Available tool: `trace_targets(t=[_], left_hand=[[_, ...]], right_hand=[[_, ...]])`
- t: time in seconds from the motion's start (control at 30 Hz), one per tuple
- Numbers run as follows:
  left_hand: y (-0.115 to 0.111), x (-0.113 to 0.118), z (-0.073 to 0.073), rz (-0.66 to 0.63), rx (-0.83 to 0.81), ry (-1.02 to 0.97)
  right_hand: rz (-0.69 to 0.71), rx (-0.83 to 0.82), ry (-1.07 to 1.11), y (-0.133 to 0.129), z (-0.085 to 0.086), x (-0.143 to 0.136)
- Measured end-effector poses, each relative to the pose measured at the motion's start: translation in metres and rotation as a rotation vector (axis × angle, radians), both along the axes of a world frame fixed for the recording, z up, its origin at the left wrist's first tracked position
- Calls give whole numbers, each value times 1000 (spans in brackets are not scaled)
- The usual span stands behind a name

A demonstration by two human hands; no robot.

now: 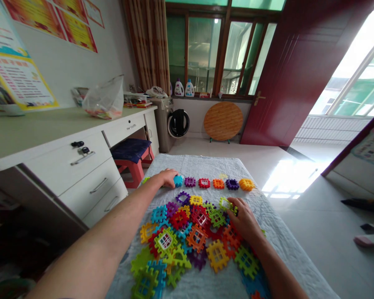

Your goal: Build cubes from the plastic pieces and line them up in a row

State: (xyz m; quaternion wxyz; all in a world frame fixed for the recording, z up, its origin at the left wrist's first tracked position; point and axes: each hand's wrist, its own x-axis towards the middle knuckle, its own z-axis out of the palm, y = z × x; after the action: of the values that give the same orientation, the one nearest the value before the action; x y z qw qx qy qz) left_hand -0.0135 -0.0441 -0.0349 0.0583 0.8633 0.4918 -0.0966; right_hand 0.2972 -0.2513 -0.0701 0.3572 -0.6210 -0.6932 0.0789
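Note:
My left hand [169, 177] is at the left part of a row of plastic blocks, its fingers closed against a light blue block [178, 180]. To the right in that row are a purple block [190, 182], a red one [204, 182], an orange one [218, 183], a dark purple one [232, 184] and a yellow-orange one [246, 184]. Nearer to me lies a loose heap of coloured pieces, with a yellow piece [217, 255] at its front. Over the heap's right side, my right hand [241, 214] grips a lime-green piece [225, 203] between its fingers.
A pale cloth [202, 164] covers the table under the blocks. To the left stand a white desk [65, 133] holding a plastic bag [104, 99], and a red stool [135, 166]. A round wooden tabletop [223, 120] leans against the far wall, beside a red door [286, 70].

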Motion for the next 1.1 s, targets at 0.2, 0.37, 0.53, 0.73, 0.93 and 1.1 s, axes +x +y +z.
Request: trace_targets(t=[0.2,0.37,0.53,0.73,0.93,1.1], left_hand=[[2,2,0,14,-18,23],[-2,-5,7,43,-22,1],[-8,-37,22,92,-30,5],[-17,-52,24,112,-34,33],[-21,-41,17,118,2,21],[-20,-39,15,114,12,10]], right_hand=[[11,-11,6,0,-1,0],[11,-7,13,0,-1,1],[10,-1,10,0,0,0],[10,0,3,0,0,0],[10,-4,9,0,0,0],[12,7,17,-1,1,0]])
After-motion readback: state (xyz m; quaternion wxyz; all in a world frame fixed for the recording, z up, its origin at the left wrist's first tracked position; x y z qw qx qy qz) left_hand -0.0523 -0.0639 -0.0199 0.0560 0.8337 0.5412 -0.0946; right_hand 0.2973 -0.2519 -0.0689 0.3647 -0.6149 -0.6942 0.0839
